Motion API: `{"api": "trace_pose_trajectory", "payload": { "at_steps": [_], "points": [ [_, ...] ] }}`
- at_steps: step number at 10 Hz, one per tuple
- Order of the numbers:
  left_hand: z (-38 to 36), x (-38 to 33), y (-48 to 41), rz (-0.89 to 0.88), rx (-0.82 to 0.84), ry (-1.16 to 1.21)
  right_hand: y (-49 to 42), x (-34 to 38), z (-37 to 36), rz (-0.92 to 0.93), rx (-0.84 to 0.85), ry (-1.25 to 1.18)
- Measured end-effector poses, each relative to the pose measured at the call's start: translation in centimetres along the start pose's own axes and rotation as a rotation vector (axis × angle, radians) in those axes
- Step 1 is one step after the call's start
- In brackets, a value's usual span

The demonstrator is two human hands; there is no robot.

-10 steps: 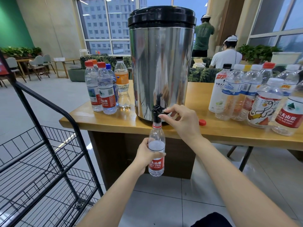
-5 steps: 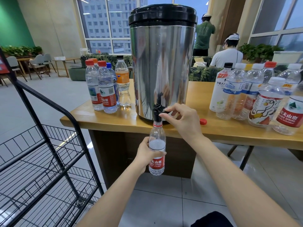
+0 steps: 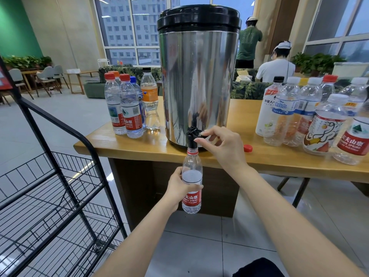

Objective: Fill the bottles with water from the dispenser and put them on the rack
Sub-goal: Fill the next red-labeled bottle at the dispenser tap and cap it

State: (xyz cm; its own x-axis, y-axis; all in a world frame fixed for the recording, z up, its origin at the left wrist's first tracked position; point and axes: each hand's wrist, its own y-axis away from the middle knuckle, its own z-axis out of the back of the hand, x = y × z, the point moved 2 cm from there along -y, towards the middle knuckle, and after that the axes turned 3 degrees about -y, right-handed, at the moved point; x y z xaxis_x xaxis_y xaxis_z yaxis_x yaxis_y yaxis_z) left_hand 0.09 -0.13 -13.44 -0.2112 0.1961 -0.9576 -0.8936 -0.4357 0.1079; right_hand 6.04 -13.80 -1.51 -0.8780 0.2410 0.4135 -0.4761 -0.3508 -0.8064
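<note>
A tall steel dispenser (image 3: pixel 196 76) with a black lid stands at the front edge of the wooden table (image 3: pixel 279 162). Its black tap (image 3: pixel 192 134) juts out over the edge. My right hand (image 3: pixel 221 146) pinches the tap lever. Under the spout my left hand (image 3: pixel 177 189) grips a clear bottle (image 3: pixel 192 176) with a red label, held upright with its open neck at the spout. The water stands roughly two thirds up the bottle. The black wire rack (image 3: pixel 60 196) is at my left.
Several capped bottles (image 3: pixel 127 108) holding water stand left of the dispenser. Several more bottles (image 3: pixel 311 118) crowd the table's right side. A loose red cap (image 3: pixel 248 148) lies by my right wrist. Two people are behind the table. Tiled floor lies below.
The water level in the held bottle has risen slightly. Both hands stay where they were on the tap and the bottle.
</note>
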Motion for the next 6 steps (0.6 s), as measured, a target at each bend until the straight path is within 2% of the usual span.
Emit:
{"api": "trace_pose_trajectory", "payload": {
  "at_steps": [6],
  "points": [
    [-0.08, -0.01, -0.06, 0.004, -0.001, 0.006, -0.01, -0.11, -0.02, -0.001, 0.009, -0.006]
  ]
}}
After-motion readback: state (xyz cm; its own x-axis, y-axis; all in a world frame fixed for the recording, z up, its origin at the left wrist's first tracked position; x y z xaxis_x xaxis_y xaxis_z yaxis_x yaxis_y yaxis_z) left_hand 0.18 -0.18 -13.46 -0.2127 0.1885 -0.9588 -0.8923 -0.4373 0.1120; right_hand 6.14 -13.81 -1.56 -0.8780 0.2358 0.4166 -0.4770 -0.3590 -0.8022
